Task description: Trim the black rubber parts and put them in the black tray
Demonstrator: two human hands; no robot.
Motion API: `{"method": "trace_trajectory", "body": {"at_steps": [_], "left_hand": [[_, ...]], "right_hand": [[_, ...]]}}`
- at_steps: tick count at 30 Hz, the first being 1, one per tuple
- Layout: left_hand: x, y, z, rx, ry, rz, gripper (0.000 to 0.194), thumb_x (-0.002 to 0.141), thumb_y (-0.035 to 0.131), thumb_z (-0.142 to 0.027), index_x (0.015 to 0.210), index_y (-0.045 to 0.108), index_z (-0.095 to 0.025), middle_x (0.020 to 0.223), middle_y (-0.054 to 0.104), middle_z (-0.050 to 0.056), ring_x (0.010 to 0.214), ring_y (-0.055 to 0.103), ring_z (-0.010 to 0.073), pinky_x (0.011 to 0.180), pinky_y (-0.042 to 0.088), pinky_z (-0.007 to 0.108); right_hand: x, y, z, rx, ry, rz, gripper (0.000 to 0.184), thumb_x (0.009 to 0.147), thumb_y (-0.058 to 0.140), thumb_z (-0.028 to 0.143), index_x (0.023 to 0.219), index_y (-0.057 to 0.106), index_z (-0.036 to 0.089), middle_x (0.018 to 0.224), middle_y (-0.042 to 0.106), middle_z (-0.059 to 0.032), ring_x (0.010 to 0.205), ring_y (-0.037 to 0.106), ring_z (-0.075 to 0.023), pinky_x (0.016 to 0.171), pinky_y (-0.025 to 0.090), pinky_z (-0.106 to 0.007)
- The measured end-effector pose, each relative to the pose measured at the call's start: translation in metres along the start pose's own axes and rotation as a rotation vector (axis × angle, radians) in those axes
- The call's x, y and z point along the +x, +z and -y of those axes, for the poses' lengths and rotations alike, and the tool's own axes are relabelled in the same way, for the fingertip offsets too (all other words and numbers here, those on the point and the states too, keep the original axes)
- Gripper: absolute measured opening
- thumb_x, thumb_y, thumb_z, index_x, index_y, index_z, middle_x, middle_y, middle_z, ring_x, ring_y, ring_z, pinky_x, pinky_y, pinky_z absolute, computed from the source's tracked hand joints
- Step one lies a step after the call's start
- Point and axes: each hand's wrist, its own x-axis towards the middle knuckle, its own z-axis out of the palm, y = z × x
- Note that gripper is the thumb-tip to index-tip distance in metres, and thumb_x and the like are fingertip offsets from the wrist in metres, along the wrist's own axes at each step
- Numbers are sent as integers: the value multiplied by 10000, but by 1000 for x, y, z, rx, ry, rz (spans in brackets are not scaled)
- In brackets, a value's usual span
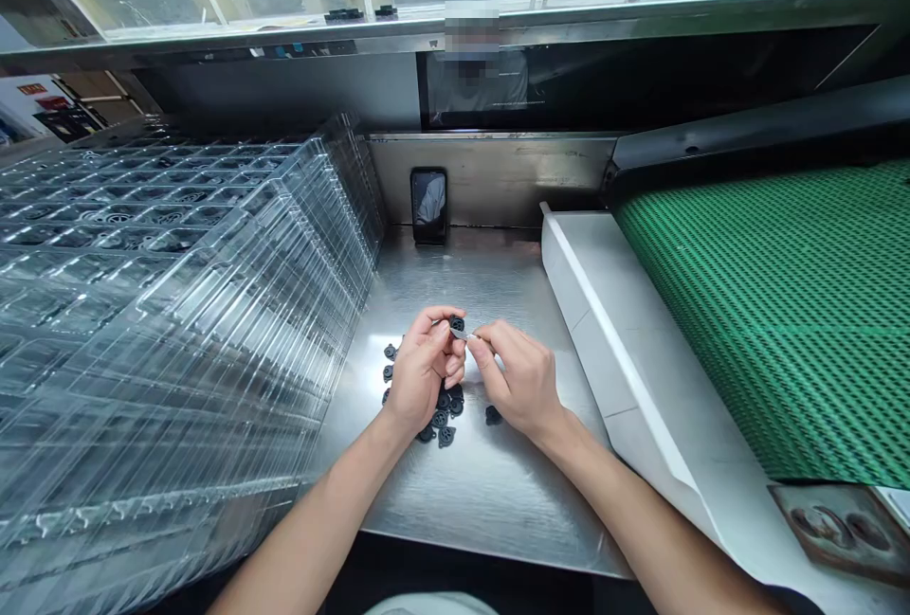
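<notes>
Near the middle of the head view, my left hand [421,370] pinches a small round black plastic part [457,322] between thumb and fingers. My right hand [520,370] is closed around a small blade [461,334] with a pointed metal tip, which touches or nearly touches that part; its handle is hidden in the fingers. Below and beside my left hand lie several similar black parts [445,436] on the steel worktop [490,492], some partly covered by the hand. One more black part [493,415] lies just under my right hand.
Tall stacks of clear plastic trays [234,312] fill the left side, with black parts in the top pockets. A phone [429,206] leans on the back metal wall. To the right runs a white ledge [618,340], then a green conveyor belt [789,302].
</notes>
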Motion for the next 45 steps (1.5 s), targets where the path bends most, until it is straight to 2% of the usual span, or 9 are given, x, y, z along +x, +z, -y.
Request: {"method": "trace_trajectory", "body": {"at_steps": [16, 45], "left_hand": [[-3, 2, -2, -13, 21, 0, 235, 931, 698, -344, 1080, 613, -183, 672, 526, -33, 520, 393, 63, 458, 281, 164], [-4, 3, -4, -14, -11, 11, 258, 914, 718, -364, 1073, 619, -187, 679, 508, -32, 517, 376, 61, 455, 276, 160]], "right_hand": [[2, -2, 3, -11, -7, -49, 242, 1091, 486, 256, 878, 586, 199, 737, 578, -9, 643, 505, -160, 640, 340, -305], [2, -3, 4, 41, 28, -35, 247, 1088, 487, 267, 882, 605, 196, 758, 623, -19, 663, 551, -162, 648, 370, -306]]}}
